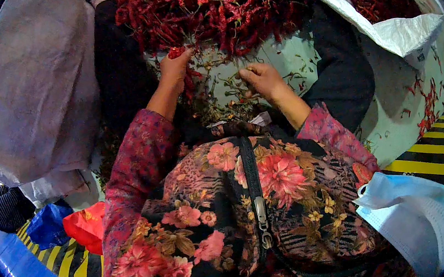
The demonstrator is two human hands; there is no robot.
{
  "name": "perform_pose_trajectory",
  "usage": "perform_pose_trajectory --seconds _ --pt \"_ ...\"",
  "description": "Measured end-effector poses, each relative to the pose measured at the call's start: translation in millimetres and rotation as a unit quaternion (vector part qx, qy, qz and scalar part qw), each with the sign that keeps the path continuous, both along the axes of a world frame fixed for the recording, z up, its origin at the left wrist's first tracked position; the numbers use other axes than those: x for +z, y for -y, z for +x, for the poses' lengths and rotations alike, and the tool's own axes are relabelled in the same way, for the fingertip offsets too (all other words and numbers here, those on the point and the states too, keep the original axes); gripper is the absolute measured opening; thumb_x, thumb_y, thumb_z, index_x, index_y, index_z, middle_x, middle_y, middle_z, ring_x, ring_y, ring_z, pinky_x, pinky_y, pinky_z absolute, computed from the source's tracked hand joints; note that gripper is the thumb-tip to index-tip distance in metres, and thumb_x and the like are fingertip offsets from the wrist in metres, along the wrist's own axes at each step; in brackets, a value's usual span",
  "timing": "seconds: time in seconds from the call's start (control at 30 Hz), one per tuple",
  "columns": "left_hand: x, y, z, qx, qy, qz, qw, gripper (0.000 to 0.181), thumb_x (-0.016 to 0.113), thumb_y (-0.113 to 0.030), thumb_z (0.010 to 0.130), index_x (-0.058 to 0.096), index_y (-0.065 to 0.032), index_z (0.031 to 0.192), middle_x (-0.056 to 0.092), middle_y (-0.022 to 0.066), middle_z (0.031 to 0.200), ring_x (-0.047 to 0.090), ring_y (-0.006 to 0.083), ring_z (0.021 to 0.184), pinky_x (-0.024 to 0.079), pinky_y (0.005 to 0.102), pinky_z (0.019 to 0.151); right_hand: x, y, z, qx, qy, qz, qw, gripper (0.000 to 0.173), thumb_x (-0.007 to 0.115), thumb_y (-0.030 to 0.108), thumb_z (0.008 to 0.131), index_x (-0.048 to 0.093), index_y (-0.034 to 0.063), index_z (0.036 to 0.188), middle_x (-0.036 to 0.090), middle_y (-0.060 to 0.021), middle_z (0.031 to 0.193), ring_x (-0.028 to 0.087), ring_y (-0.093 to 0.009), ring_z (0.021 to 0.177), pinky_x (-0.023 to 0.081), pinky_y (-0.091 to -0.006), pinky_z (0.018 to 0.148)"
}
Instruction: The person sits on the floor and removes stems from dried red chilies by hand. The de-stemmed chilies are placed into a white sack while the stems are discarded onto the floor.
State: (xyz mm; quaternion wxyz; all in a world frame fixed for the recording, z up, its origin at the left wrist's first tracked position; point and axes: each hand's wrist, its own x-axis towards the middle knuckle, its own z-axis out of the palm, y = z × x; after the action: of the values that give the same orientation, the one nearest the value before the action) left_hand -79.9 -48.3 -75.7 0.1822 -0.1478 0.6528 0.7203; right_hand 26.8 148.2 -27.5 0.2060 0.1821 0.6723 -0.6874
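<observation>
My left hand (174,70) is closed around a few dried red chillies (176,52); their red ends show above the fist and hang below it. To its right, my right hand (264,80) hovers low with curled fingers over loose chilli stems (233,85). Whether a stem is pinched in those fingers cannot be told. Just beyond both hands lies a large heap of dried red chillies (214,6), many with stems on. Stems and dark plant scraps (223,115) litter the pale floor between my legs.
An open white woven sack (409,34) holding red chillies stands at the upper right. Another pale sack (32,87) rises on the left. Blue (50,226) and red bags (87,226) lie lower left. A face mask (415,218) hangs at my right side.
</observation>
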Motion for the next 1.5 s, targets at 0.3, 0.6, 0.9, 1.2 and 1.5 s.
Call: perform_pose_trajectory --seconds 0.3,0.6,0.9,1.2,1.5 --pt "-12 -5 -16 -0.158 -0.134 -0.505 0.838 0.017 0.059 -0.017 0.068 0.053 -0.004 0.077 0.053 0.0023 0.067 0.051 0.0138 0.059 0.041 0.0284 0.052 6 16 -12 0.02 -0.042 -0.004 0.999 0.024 0.049 0.024 0.077 0.053 0.001 0.083 0.046 -0.0008 0.061 0.047 -0.009 0.05 0.043 -0.0243 0.043" --pt "81 -22 46 -0.228 0.155 0.168 0.947 0.015 0.054 -0.018 0.072 0.052 -0.0068 0.081 0.055 0.0017 0.068 0.053 0.0118 0.055 0.044 0.0245 0.05 9 18 -41 0.025 -0.199 0.101 0.974 0.024 0.051 0.023 0.075 0.053 0.0004 0.081 0.05 -0.0016 0.063 0.046 -0.006 0.052 0.04 -0.0216 0.041" --pt "80 -27 61 -0.204 0.231 0.32 0.896 0.023 0.052 -0.022 0.074 0.051 -0.0025 0.086 0.056 0.0055 0.072 0.054 0.0142 0.059 0.045 0.0246 0.054 40 9 -18 -0.067 -0.159 -0.054 0.983 0.014 0.052 0.013 0.074 0.054 -0.0005 0.076 0.049 -0.0002 0.054 0.045 -0.005 0.049 0.035 -0.0211 0.042" --pt "68 -9 19 -0.15 -0.305 -0.39 0.856 0.022 0.06 -0.02 0.068 0.054 -0.0033 0.08 0.054 0.0046 0.07 0.052 0.0118 0.065 0.042 0.0254 0.056 41 -9 -3 -0.039 -0.207 0.06 0.976 0.012 0.051 0.012 0.076 0.053 -0.0001 0.078 0.05 0.0013 0.061 0.045 -0.004 0.054 0.038 -0.0177 0.049" --pt "97 -55 72 -0.269 -0.051 -0.055 0.96 0.016 0.061 -0.015 0.066 0.052 -0.0025 0.072 0.05 0.0009 0.059 0.048 0.0081 0.053 0.039 0.0219 0.045 43 10 3 -0.133 -0.319 0.125 0.93 0.016 0.053 0.014 0.073 0.051 -0.0022 0.07 0.046 -0.004 0.052 0.039 -0.006 0.05 0.034 -0.024 0.045"
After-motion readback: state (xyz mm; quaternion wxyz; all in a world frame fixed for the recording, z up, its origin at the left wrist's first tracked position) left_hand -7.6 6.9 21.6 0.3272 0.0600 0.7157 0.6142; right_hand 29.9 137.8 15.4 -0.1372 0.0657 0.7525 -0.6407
